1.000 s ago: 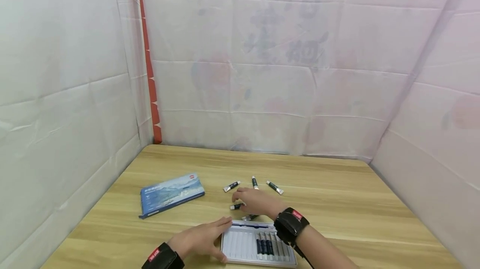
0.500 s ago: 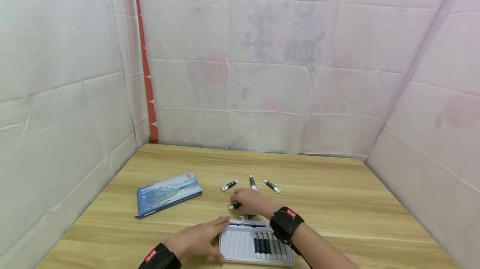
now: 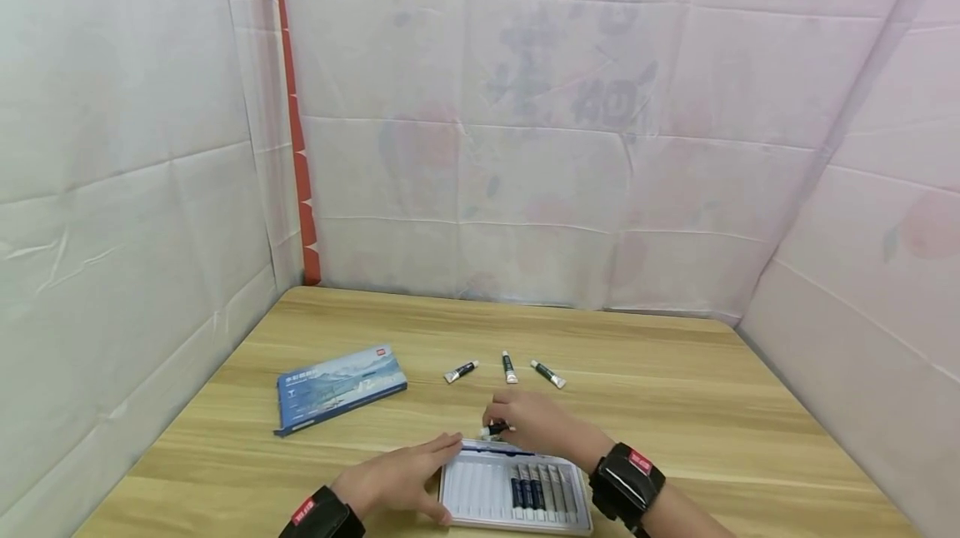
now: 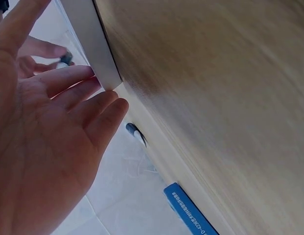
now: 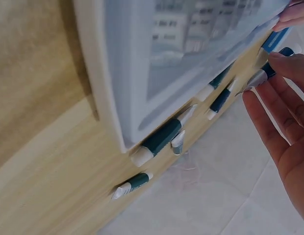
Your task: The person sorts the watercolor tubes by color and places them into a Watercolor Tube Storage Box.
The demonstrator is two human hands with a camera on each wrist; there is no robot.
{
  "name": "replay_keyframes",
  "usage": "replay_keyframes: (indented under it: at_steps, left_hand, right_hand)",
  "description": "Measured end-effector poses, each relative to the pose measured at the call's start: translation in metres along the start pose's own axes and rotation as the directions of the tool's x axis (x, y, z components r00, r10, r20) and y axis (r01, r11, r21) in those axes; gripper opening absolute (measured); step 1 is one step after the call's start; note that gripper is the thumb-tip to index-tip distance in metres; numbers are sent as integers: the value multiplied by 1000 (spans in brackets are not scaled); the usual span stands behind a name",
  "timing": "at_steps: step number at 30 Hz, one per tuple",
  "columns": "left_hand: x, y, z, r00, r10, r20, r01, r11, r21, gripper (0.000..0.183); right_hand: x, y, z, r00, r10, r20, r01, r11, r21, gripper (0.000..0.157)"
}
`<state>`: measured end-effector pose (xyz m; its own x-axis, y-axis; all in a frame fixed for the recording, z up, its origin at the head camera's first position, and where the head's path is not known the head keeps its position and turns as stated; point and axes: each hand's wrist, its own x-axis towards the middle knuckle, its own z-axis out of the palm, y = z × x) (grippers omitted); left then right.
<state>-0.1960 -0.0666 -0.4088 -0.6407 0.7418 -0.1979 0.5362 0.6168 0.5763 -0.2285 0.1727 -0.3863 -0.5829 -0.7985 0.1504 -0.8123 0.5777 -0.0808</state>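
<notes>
My right hand (image 3: 528,421) pinches a small paint tube (image 5: 262,74) between thumb and fingers, just behind the white plastic tray (image 3: 476,492). The tube has a dark label and a silvery end. My left hand (image 3: 397,475) lies along the tray's left side, thumb at the front corner and fingers at the rear one. In the left wrist view its fingers (image 4: 105,115) are nearly straight against the tray's edge. Several tubes (image 3: 536,492) lie side by side in the tray's right half. Close behind the tray lies another tube (image 5: 162,139), mostly hidden by my right hand in the head view.
Three loose tubes lie farther back: a left one (image 3: 461,371), a middle one (image 3: 509,367) and a right one (image 3: 548,374). A flat blue box (image 3: 341,388) rests at the left of the wooden table (image 3: 652,388). White sheets (image 3: 525,188) hang around the table.
My right hand took hold of the paint tube lying behind the tray and moved it right and nearer to the tray. My left hand stayed at the tray's side.
</notes>
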Motion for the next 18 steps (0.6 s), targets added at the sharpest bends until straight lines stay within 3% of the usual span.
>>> replay_keyframes:
  at_steps: [8, 14, 18]
  left_hand:
    - [-2, 3, -2, 1000, 7, -14, -7, 1000, 25, 83]
    - [-2, 3, -2, 1000, 8, -17, -7, 999, 41, 82]
    - [-2, 3, -2, 1000, 10, -13, -9, 999, 36, 81]
  right_hand:
    - [-15, -18, -6, 999, -2, 39, -2, 996, 85, 25]
    - [-19, -26, -3, 996, -90, -16, 91, 994, 62, 28]
    - [-20, -31, -3, 994, -109, -31, 111, 991, 78, 29]
